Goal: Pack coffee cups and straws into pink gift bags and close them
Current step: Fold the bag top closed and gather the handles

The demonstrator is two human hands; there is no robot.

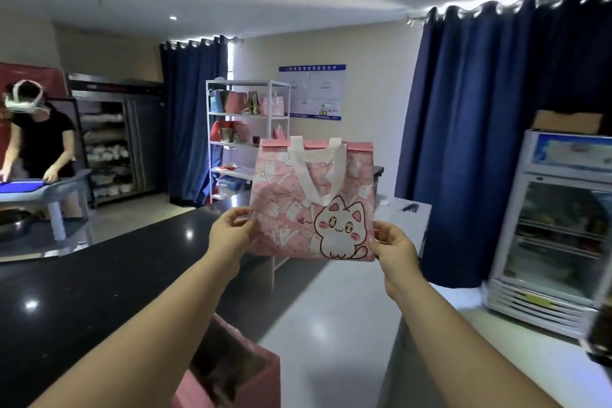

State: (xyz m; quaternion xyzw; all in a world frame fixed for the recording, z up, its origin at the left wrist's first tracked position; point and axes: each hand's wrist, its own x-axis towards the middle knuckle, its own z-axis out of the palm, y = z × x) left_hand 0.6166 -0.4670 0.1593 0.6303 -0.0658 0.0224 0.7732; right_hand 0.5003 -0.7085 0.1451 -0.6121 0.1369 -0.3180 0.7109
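Pink gift bag (288,228), cat print facing the camera: 1 unit, held upright in mid-air ahead of the person, touching no surface.

1. Black counter (82,275): runs along the left, below and beside the held bag.
2. Display fridge (556,225): far right, well apart from the work.
3. White shelf rack (246,109): behind the bag, stocked with further bags.
4. Second pink bag (231,371): at the lower edge of view, mouth open; contents too blurred to identify.
5. Held bag: flat, mouth closed at the top, white handles folded down over the front face. No cups or straws are in view.
6. Left hand (228,235): pinches the lower left edge, thumb in front.
7. Right hand (395,250): pinches the lower right corner likewise.

Key relation: the mouth-to-base axis is vertical, and the mouth lies directly above both grips. Both hands are equally near. Opening it probably requires 1 hand to shift to the top edge.
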